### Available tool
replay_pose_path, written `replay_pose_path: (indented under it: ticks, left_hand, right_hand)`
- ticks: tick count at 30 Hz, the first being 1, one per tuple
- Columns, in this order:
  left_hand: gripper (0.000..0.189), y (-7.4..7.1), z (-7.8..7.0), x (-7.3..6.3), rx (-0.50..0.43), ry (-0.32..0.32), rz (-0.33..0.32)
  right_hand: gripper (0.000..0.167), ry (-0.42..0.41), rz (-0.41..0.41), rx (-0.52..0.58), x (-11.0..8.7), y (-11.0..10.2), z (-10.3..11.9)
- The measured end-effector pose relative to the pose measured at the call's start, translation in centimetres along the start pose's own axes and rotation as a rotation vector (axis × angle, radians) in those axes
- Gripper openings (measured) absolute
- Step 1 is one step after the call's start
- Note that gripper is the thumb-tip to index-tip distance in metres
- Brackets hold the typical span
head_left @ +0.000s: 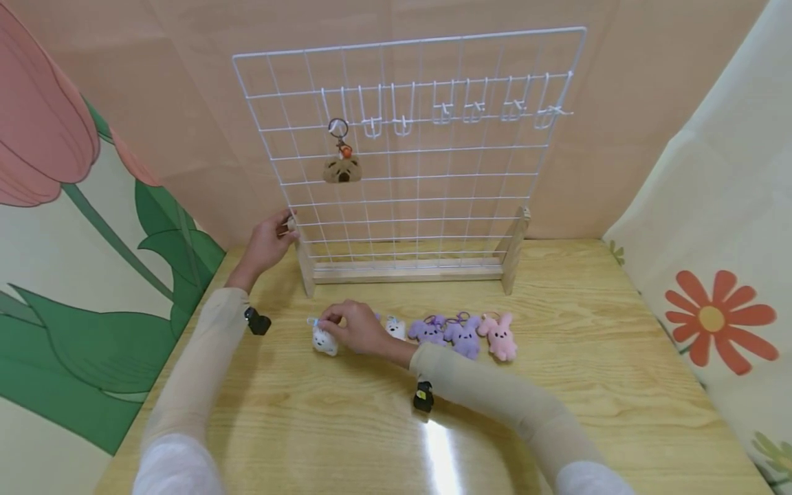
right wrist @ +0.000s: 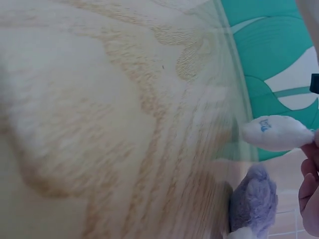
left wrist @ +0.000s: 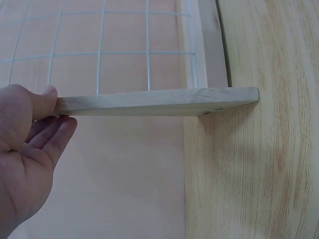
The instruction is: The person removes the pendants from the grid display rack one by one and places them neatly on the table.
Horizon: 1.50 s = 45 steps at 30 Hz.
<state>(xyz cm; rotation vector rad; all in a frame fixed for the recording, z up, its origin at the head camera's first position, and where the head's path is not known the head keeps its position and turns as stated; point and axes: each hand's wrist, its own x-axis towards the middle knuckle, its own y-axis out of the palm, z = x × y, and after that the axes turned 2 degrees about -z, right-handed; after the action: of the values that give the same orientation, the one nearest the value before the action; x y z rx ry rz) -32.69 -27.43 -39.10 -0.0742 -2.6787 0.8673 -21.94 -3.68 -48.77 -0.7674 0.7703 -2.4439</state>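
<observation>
At the left end of a white wire grid rack [head_left: 408, 42], my left hand [head_left: 267, 242] pinches the top of the wooden side leg [left wrist: 149, 103], thumb on one side and fingers on the other. My right hand [head_left: 361, 328] pinches the top of a small white plush keychain [head_left: 324, 342], close over the table in front of the rack. A light blue loop [head_left: 313, 321] sticks up beside those fingertips. In the right wrist view, the white plush [right wrist: 279, 133] hangs from the fingers, with a small blue mark on it.
Right of my hand lie another white plush [head_left: 394, 328], two purple plush keychains [head_left: 428, 331] and a pink rabbit plush [head_left: 500, 337]. A brown bear-head keychain [head_left: 342, 170] hangs from the leftmost hook. Several bare white hooks [head_left: 403, 126] line the grid's upper part.
</observation>
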Motion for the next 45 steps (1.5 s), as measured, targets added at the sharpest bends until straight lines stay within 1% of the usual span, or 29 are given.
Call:
replay_pose_path:
  ticks: [4, 10, 15, 20, 24, 28, 34, 37, 41, 45]
  left_hand:
    - [0.052, 0.0, -0.1, 0.0, -0.003, 0.0, 0.002]
    - [0.052, 0.1, -0.2, 0.0, -0.016, -0.005, 0.009]
    - [0.052, 0.1, -0.1, 0.1, -0.004, -0.007, 0.011]
    - [0.053, 0.0, -0.1, 0.0, -0.001, -0.019, 0.015]
    - [0.053, 0.0, -0.2, -0.1, -0.021, -0.021, 0.017]
    - [0.053, -0.1, -0.2, -0.1, -0.019, -0.018, 0.015]
    - [0.053, -0.1, -0.2, -0.1, -0.01, -0.017, 0.012]
    - [0.053, -0.1, -0.1, -0.1, -0.008, -0.019, 0.01]
    - [0.053, -0.1, -0.1, -0.1, -0.003, -0.024, 0.011]
    - [0.054, -0.1, -0.3, -0.1, -0.003, -0.035, 0.017]
  right_hand:
    - [0.014, -0.007, 0.027, -0.016, 0.1, 0.1, -0.2]
    - [0.015, 0.034, 0.061, -0.021, 0.2, -0.2, -0.1]
    - [0.014, 0.021, 0.032, -0.049, 0.3, -0.3, -0.7]
    - [0.013, 0.007, 0.014, -0.107, 0.6, -0.1, -1.5]
    - [0.014, 0.017, 0.027, -0.097, 0.8, -0.2, -1.8]
    - [0.013, 0.039, 0.041, -0.085, 0.9, -0.4, -2.0]
    - [0.011, 0.075, 0.057, -0.135, 1.1, -0.4, -2.5]
    - [0.011, 0.098, 0.064, -0.138, 1.2, -0.4, -2.7]
    - [0.011, 0.101, 0.069, -0.132, 1.3, -0.4, -3.0]
    - [0.011, 0.083, 0.067, -0.136, 1.4, -0.5, -3.2]
